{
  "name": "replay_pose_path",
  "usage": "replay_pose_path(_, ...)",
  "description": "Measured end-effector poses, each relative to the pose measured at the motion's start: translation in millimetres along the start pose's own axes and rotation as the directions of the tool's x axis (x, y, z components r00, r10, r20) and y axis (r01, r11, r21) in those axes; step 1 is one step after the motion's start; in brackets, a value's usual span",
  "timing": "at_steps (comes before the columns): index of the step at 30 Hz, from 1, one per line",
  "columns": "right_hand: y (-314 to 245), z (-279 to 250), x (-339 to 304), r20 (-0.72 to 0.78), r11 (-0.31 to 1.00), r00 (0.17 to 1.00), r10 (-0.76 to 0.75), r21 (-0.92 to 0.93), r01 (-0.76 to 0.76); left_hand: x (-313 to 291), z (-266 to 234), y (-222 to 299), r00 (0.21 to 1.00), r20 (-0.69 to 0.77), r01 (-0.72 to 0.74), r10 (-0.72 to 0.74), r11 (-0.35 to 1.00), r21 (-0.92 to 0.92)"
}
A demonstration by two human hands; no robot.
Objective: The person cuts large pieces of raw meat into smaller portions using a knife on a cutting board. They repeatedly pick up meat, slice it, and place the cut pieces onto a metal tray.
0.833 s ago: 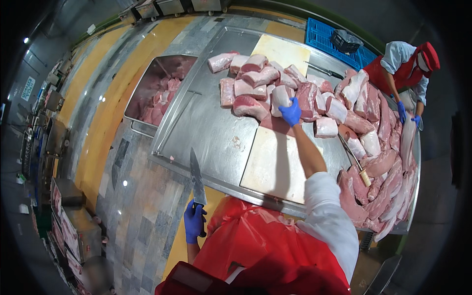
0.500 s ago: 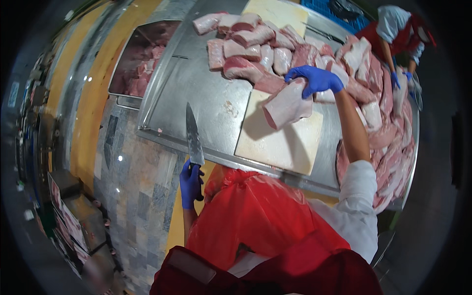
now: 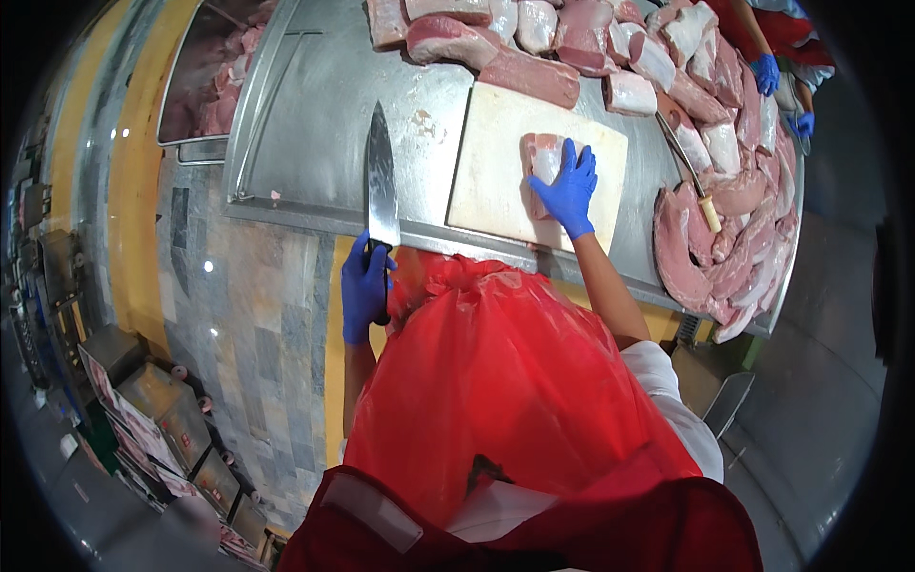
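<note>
My left hand [image 3: 366,286], in a blue glove, is closed round the black handle of a long-bladed knife [image 3: 380,181]. Its blade points away from me over the near edge of the metal table. A pale pink piece of meat [image 3: 545,153] lies on the white cutting board [image 3: 496,143]. My right hand [image 3: 570,189], also gloved in blue, rests on this piece with its fingers stretched and spread, covering its right side. Just beyond the board's far edge lies a longer cut of meat [image 3: 530,76].
Many meat cuts [image 3: 658,67] are heaped along the far side and right of the metal table [image 3: 324,124]. A wooden-handled tool [image 3: 707,208] lies among them. A metal bin of meat pieces [image 3: 224,86] stands at the left. A co-worker's gloved hand [image 3: 765,73] is at the far right.
My right hand has brought the piece of meat down onto the board and its fingers have spread out. The knife stays in my left hand. The view has shifted nearer to me.
</note>
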State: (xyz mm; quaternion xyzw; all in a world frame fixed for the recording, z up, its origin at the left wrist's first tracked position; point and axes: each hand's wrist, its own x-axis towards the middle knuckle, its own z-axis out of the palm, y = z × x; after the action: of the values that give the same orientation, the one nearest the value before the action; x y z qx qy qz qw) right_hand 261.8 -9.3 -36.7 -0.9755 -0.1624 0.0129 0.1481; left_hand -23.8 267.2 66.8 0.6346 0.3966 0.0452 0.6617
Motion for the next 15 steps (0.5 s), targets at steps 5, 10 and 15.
replay_pose_path(5,0.2,-3.5,1.6,0.012,0.990,1.000,-0.013,0.141,0.011,19.7,10.3,9.8,0.981,0.193,-0.031,0.010,0.994,0.105)
replay_pose_path(10,8.5,8.5,17.9,0.040,0.997,0.998,-0.039,0.075,0.036,48.3,65.9,-0.1,0.908,0.403,-0.111,0.113,0.993,-0.030)
replay_pose_path(15,13.8,15.3,18.9,0.009,0.997,0.998,-0.067,-0.037,0.068,85.8,116.6,-12.5,0.859,0.508,-0.181,0.061,0.965,0.192)
